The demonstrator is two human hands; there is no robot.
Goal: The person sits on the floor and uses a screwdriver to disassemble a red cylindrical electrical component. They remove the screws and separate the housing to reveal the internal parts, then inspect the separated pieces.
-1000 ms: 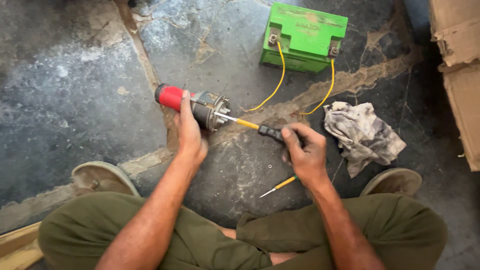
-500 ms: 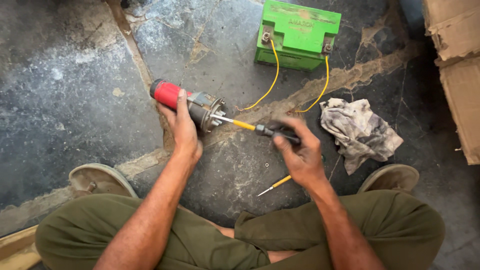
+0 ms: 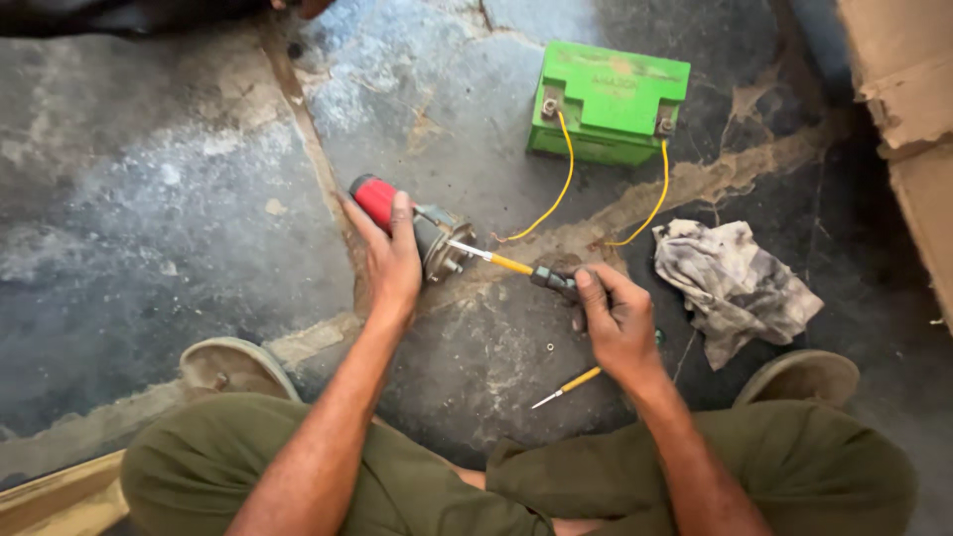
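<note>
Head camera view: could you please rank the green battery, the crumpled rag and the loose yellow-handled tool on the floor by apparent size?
1. green battery and crumpled rag: look alike, too close to rank.
2. loose yellow-handled tool: plainly smallest.

Floor [image 3: 179, 199]: rough dark stone slabs, grey and dusty, with pale cracked mortar seams running between them.
Battery [image 3: 608, 101]: green box standing on the floor at the top, two yellow wires [image 3: 556, 189] trailing down from its terminals.
Motor [image 3: 412, 226]: small cylinder with a red end, lying on its side on a seam.
Rag [image 3: 735, 283]: crumpled, stained grey cloth to the right.
Small screwdriver [image 3: 566, 386]: yellow handle, lying loose near the bottom.
Cardboard [image 3: 908, 119]: brown piece at the right edge.
Sandals [image 3: 230, 365]: one at each lower side.
</note>
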